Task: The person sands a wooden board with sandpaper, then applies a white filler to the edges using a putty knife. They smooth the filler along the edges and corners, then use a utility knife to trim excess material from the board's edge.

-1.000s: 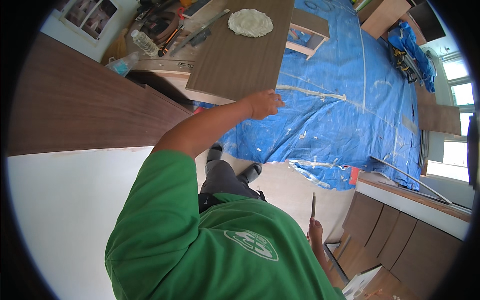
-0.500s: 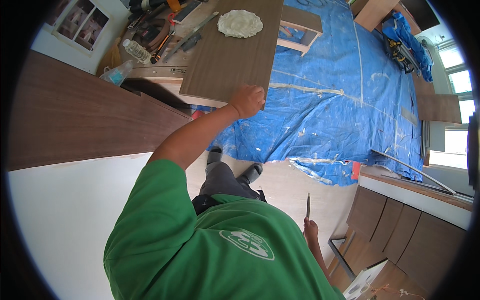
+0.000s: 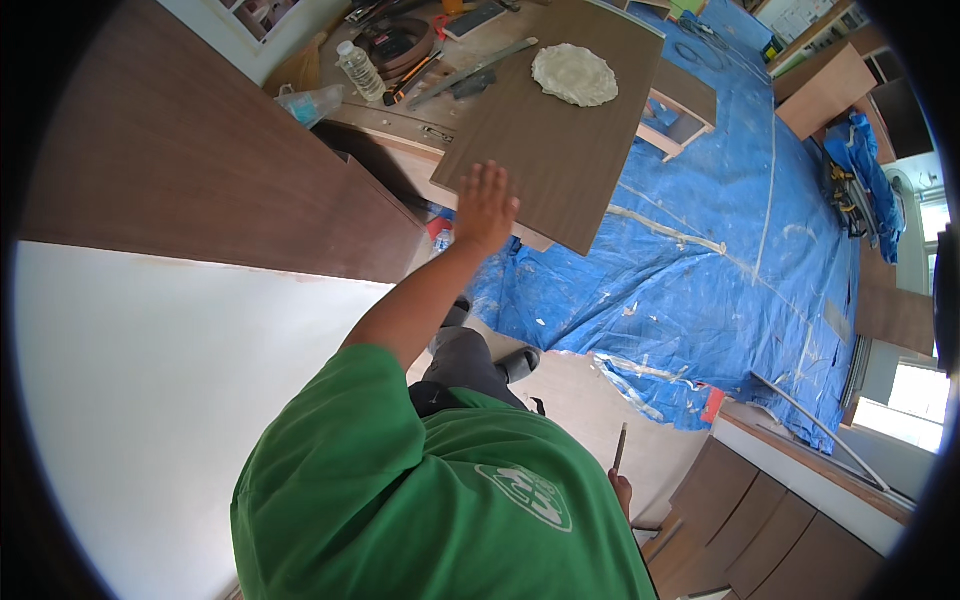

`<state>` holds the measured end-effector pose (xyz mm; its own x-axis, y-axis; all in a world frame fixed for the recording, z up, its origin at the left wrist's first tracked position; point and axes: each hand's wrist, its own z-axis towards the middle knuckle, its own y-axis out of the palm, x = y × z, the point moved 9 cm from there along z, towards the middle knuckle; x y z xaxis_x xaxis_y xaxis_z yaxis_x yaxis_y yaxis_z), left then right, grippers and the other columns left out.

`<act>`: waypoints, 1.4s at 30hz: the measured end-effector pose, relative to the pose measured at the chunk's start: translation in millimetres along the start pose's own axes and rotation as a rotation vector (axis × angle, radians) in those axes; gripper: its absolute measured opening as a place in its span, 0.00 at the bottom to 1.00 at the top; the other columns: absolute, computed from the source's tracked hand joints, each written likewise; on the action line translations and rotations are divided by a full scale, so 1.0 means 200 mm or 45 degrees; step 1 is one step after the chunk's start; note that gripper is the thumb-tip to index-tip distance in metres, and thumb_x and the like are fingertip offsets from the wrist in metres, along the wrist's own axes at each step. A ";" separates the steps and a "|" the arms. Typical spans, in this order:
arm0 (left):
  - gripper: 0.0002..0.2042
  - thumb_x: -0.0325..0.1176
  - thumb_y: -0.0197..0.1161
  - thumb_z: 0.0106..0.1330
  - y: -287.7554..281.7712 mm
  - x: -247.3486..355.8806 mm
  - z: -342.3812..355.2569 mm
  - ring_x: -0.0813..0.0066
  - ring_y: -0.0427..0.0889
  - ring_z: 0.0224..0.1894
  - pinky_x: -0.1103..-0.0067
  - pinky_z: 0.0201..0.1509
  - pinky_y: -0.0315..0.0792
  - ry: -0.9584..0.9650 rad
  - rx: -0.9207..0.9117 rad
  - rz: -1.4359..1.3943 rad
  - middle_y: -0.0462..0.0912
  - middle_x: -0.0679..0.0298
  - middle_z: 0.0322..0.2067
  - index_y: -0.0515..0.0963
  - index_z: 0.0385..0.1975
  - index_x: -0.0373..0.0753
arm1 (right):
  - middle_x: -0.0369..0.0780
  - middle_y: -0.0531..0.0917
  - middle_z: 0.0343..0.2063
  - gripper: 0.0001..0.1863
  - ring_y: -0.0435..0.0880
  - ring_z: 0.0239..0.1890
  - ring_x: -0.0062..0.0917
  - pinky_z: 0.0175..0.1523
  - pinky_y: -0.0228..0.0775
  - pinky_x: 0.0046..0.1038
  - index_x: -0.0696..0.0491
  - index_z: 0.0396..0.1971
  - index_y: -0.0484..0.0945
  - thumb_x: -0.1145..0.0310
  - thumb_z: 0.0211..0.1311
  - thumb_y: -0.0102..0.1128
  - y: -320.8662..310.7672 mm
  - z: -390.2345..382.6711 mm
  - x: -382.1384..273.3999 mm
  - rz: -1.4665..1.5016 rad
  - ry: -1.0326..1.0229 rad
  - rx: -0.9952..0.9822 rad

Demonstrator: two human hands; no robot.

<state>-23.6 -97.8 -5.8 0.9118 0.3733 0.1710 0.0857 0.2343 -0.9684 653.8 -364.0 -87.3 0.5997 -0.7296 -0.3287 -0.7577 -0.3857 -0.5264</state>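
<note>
My left hand (image 3: 487,212) lies with its fingers stretched out and slightly spread on the near edge of a brown wood-grain board (image 3: 545,175), close to its left corner. A round, flat mound of whitish paste (image 3: 576,75) sits toward the far part of that board. Low at my right side, my right hand (image 3: 622,490) is closed around a thin, narrow tool (image 3: 621,450) that points upward. Its exact kind cannot be made out. Most of the right hand is hidden by my green shirt.
The board rests on a workbench (image 3: 400,125) with a plastic bottle (image 3: 360,70), a utility knife (image 3: 411,80) and a long metal strip (image 3: 470,73). Blue sheeting (image 3: 690,290) covers the floor to the right. A small wooden stool-like piece (image 3: 685,100) stands there. A brown panel (image 3: 200,150) is at left.
My left hand has moved left along the board's near edge, from the right corner, and its curled fingers have straightened. The view has shifted. The right hand still holds the thin tool.
</note>
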 end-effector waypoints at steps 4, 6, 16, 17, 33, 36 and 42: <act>0.37 0.55 0.48 0.78 -0.06 -0.28 0.05 0.48 0.51 0.81 0.55 0.83 0.44 -0.225 0.078 -0.049 0.56 0.48 0.79 0.57 0.77 0.31 | 0.35 0.73 0.16 0.24 0.65 0.07 0.23 0.11 0.55 0.30 0.54 0.25 0.73 0.49 0.76 0.60 -0.05 0.05 0.11 0.015 0.040 -0.014; 0.39 0.56 0.51 0.76 -0.07 -0.33 0.07 0.47 0.54 0.80 0.55 0.82 0.48 -0.231 0.122 -0.059 0.57 0.45 0.77 0.58 0.76 0.30 | 0.35 0.73 0.16 0.24 0.65 0.07 0.23 0.11 0.55 0.30 0.54 0.25 0.73 0.49 0.76 0.60 -0.07 0.08 0.11 -0.007 0.050 -0.011; 0.34 0.49 0.56 0.74 -0.02 -0.57 0.34 0.41 0.75 0.66 0.52 0.67 0.71 -0.648 -0.177 -0.419 0.73 0.40 0.65 0.63 0.73 0.33 | 0.33 0.72 0.16 0.23 0.65 0.06 0.21 0.11 0.58 0.28 0.53 0.26 0.73 0.50 0.76 0.60 -0.13 0.10 -0.26 -0.024 -0.103 0.008; 0.32 0.48 0.55 0.74 -0.01 -0.60 0.34 0.40 0.77 0.64 0.53 0.65 0.73 -0.635 -0.148 -0.473 0.74 0.39 0.64 0.65 0.72 0.33 | 0.33 0.72 0.16 0.23 0.65 0.06 0.21 0.11 0.58 0.28 0.53 0.26 0.72 0.50 0.76 0.60 -0.12 0.10 -0.27 0.000 -0.104 0.003; 0.20 0.34 0.56 0.74 0.07 -0.81 -0.17 0.55 0.88 0.47 0.69 0.54 0.80 -0.934 0.179 -1.354 0.87 0.49 0.48 0.78 0.63 0.35 | 0.36 0.70 0.13 0.24 0.66 0.06 0.25 0.11 0.57 0.32 0.54 0.26 0.73 0.50 0.76 0.59 -0.17 -0.01 -0.27 -0.269 -0.034 0.026; 0.17 0.33 0.56 0.74 0.24 -0.87 -0.17 0.64 0.87 0.42 0.72 0.49 0.81 -1.215 0.256 -1.958 0.87 0.57 0.43 0.80 0.58 0.36 | 0.35 0.71 0.14 0.23 0.66 0.06 0.24 0.11 0.58 0.32 0.54 0.26 0.73 0.50 0.77 0.59 -0.18 -0.01 -0.31 -0.259 -0.081 0.034; 0.12 0.34 0.61 0.75 0.29 -0.83 -0.17 0.68 0.86 0.38 0.73 0.43 0.81 -1.340 0.229 -2.317 0.86 0.62 0.37 0.82 0.51 0.36 | 0.33 0.72 0.16 0.23 0.67 0.07 0.22 0.12 0.58 0.30 0.52 0.26 0.72 0.50 0.76 0.60 -0.15 0.00 -0.33 -0.200 -0.104 0.062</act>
<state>-156.6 -176.6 -96.0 -0.6541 -0.0913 0.7508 0.3138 0.8704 0.3793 637.1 -304.8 -50.1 0.7301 -0.6134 -0.3012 -0.6410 -0.4621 -0.6128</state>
